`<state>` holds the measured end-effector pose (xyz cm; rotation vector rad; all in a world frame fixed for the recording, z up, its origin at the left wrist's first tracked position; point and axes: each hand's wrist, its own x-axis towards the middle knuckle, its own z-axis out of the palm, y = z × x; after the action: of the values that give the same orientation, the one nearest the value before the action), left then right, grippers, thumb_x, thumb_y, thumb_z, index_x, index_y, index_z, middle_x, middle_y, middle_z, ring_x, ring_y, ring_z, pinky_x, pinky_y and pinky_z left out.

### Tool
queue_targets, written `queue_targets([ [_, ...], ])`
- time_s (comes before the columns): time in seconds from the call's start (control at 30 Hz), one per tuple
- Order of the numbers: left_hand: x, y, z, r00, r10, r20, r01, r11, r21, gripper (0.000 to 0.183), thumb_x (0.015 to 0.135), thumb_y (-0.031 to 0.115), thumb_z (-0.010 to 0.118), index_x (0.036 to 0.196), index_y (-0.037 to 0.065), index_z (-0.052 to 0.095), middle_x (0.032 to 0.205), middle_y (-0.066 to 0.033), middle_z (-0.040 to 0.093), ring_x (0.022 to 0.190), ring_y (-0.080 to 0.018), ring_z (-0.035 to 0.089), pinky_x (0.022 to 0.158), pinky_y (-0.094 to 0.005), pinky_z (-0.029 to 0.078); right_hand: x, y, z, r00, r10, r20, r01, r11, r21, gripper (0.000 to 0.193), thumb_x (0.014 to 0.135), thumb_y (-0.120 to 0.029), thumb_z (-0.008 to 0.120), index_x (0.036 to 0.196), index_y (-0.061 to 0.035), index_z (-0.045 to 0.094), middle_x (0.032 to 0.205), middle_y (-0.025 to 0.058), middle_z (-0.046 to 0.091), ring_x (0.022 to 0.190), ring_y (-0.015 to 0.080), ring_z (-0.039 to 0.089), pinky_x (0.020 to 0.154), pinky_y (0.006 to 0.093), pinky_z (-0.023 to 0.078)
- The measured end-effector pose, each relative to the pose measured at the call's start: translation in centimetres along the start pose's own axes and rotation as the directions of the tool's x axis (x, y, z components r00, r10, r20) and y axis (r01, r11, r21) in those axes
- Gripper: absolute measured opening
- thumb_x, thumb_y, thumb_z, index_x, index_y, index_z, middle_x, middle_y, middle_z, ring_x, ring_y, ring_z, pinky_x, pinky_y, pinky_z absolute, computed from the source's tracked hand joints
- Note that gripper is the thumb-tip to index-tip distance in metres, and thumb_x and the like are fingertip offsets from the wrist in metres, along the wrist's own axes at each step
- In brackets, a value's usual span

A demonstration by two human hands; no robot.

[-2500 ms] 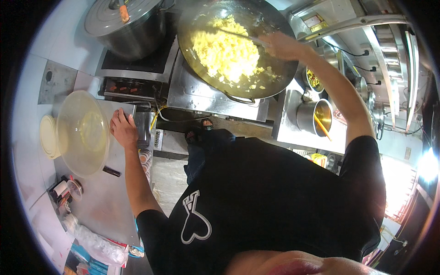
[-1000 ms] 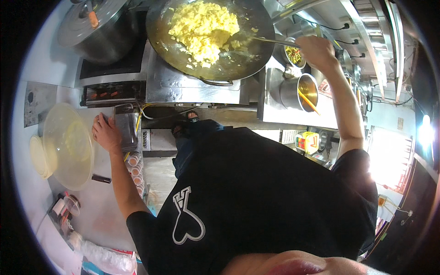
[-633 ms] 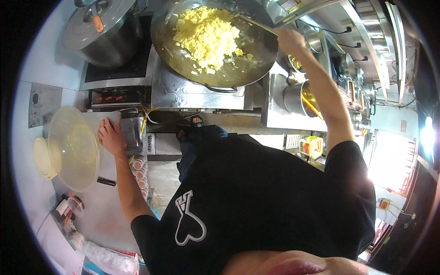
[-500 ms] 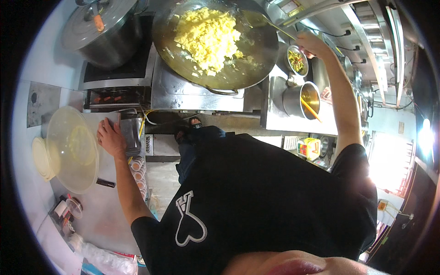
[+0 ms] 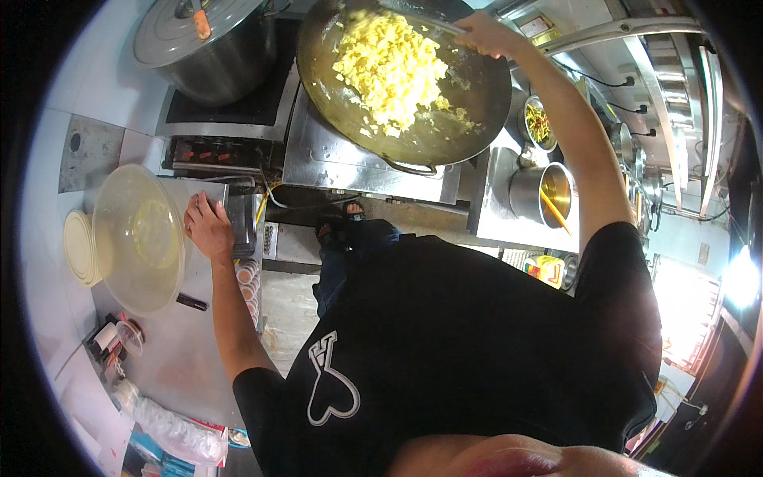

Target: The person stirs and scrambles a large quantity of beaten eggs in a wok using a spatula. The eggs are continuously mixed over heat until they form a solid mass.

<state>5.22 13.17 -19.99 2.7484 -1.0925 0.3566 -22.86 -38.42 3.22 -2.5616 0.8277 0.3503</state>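
Steel fills this commercial kitchen: a stainless worktop (image 5: 171, 350) runs along the person's left, and a cooking range stands ahead. On the range sits a big dark wok (image 5: 485, 87), tilted slightly, with a heap of yellow scrambled egg (image 5: 393, 67) piled in its middle and small bits scattered toward the near wall. The right hand (image 5: 486, 33) is stretched out over the far rim of the wok, its fingers clenched round the thin metal handle of a utensil (image 5: 433, 22) whose working end reaches into the egg; the end itself is hidden in the food.

Left of the wok, a large steel stockpot (image 5: 214, 48) stands on its own burner with a lid on, an orange-handled tool lying across the lid. The left hand (image 5: 208, 229) rests flat on the worktop edge, fingers released and spread, holding nothing, just beside a small dark box (image 5: 241, 225). Near it lies a wide translucent plastic bowl (image 5: 139, 238), upside down, with a stack of pale lids (image 5: 78, 248) touching its far side.

Right of the wok, a smaller steel pot (image 5: 542, 191) holds yellow liquid with an orange stick leaning in it, and beyond it a little bowl of chopped green and red vegetables (image 5: 539, 123). Below, the person's black shirt (image 5: 477, 350) fills the lower view.
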Motion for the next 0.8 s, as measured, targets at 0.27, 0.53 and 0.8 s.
queue_targets([
  [0.27, -0.1, 0.1, 0.5, 0.999, -0.037, 0.032, 0.036, 0.998, 0.044, 0.045, 0.087, 0.034, 0.055, 0.128, 0.015, 0.048, 0.129, -0.0041, 0.047, 0.118, -0.0293, 0.044, 0.095, -0.0465, 0.036, -14.2, 1.1, 5.1, 0.981, -0.165, 0.105, 0.191, 0.916, -0.354, 0.042, 0.085, -0.019, 0.057, 0.125, -0.0109, 0.052, 0.097, 0.0145, 0.064, 0.082, 0.0324, 0.061, 0.076, 0.0419, 0.050],
  [0.53, -0.1, 0.2, 0.5, 1.000, -0.013, 0.005, 0.013, 0.999, 0.032, 0.042, 0.089, 0.036, 0.052, 0.126, 0.016, 0.049, 0.129, -0.0031, 0.047, 0.118, -0.0284, 0.043, 0.093, -0.0461, 0.036, -24.7, -3.5, 0.4, 0.994, 0.098, 0.041, -0.061, 0.839, -0.540, 0.040, 0.087, -0.019, 0.058, 0.126, -0.0157, 0.053, 0.082, 0.0101, 0.064, 0.076, 0.0236, 0.064, 0.067, 0.0367, 0.050],
  [0.8, -0.1, 0.1, 0.6, 0.999, -0.010, 0.042, 0.007, 0.998, 0.068, 0.043, 0.090, 0.037, 0.051, 0.127, 0.016, 0.048, 0.128, -0.0028, 0.047, 0.117, -0.0280, 0.044, 0.093, -0.0459, 0.037, -17.1, -8.5, 7.8, 0.996, 0.068, 0.065, -0.033, 0.901, -0.434, 0.026, 0.085, -0.014, 0.055, 0.109, -0.0051, 0.054, 0.078, 0.0153, 0.064, 0.075, 0.0306, 0.064, 0.069, 0.0404, 0.051],
])
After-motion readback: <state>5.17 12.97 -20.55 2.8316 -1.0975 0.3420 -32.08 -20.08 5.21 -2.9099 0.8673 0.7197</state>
